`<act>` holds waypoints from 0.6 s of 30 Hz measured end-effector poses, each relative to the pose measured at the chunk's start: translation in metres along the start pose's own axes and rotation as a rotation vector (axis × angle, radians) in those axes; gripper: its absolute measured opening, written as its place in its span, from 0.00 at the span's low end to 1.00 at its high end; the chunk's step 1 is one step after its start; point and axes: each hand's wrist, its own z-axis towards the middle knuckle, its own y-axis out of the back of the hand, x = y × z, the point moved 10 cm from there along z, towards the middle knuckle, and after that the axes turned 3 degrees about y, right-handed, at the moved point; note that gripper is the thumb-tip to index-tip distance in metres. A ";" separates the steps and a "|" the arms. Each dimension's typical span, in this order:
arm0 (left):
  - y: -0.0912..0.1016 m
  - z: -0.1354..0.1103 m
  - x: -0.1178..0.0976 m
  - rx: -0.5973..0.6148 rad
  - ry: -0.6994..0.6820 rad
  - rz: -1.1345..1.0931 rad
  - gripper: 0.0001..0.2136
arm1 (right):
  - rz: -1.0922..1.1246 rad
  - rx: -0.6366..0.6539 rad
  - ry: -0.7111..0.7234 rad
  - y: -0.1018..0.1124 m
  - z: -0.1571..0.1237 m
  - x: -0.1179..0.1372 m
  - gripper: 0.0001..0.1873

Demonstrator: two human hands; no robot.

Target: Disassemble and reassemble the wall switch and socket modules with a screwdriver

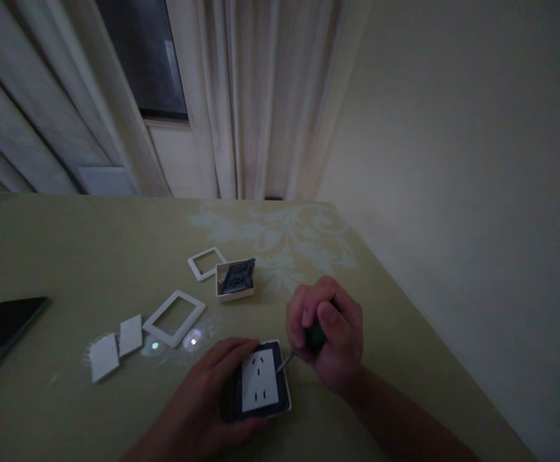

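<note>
A wall socket [260, 381] with a white face and dark surround lies on the table near its front. My left hand [207, 398] grips it from the left side, fingers on the far edge and thumb along the near edge. In my right hand [328, 333] is a screwdriver [315, 335], its green handle wrapped by my fingers. The metal shaft slants down to the left, and its tip meets the right border of the white socket face. Whether the tip sits in a screw or a slot is too small to tell.
Two white frames, one nearer [174, 319] and one farther [206, 264], lie beyond my hands. Beside the farther frame sits a white box [235, 295] with a dark insert tilted in it. Two white plates [104, 357] and a dark flat device [0, 330] lie left. A wall [476, 192] borders the table's right edge.
</note>
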 end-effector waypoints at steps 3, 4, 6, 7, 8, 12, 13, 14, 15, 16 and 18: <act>0.003 0.002 -0.005 -0.011 -0.027 0.000 0.41 | -0.347 0.227 0.185 -0.020 0.004 0.028 0.20; 0.004 0.002 -0.006 -0.016 -0.031 0.001 0.41 | -0.494 0.302 0.251 -0.026 0.004 0.036 0.24; 0.004 0.003 -0.008 -0.008 -0.032 -0.008 0.40 | -0.758 0.433 0.324 -0.036 0.004 0.042 0.26; 0.003 0.004 -0.008 0.001 -0.033 -0.017 0.40 | -0.858 0.484 0.325 -0.038 0.004 0.042 0.25; 0.003 0.004 -0.009 0.008 -0.036 -0.028 0.39 | -0.928 0.522 0.317 -0.039 0.004 0.042 0.23; 0.004 0.004 -0.010 -0.007 -0.060 -0.023 0.40 | -1.012 0.642 0.291 -0.043 0.001 0.045 0.10; 0.004 0.003 -0.010 -0.012 -0.060 -0.018 0.40 | -1.029 0.666 0.294 -0.044 0.001 0.046 0.12; 0.004 0.003 -0.010 -0.011 -0.060 -0.014 0.40 | -1.062 0.681 0.292 -0.045 0.001 0.047 0.13; 0.003 0.003 -0.010 -0.004 -0.061 -0.013 0.41 | -1.102 0.682 0.284 -0.044 0.002 0.048 0.13; 0.003 0.003 -0.011 0.000 -0.065 -0.013 0.41 | -1.127 0.675 0.271 -0.043 0.004 0.048 0.11; 0.002 0.003 -0.011 0.004 -0.074 -0.006 0.42 | -1.102 0.677 0.232 -0.043 0.006 0.048 0.08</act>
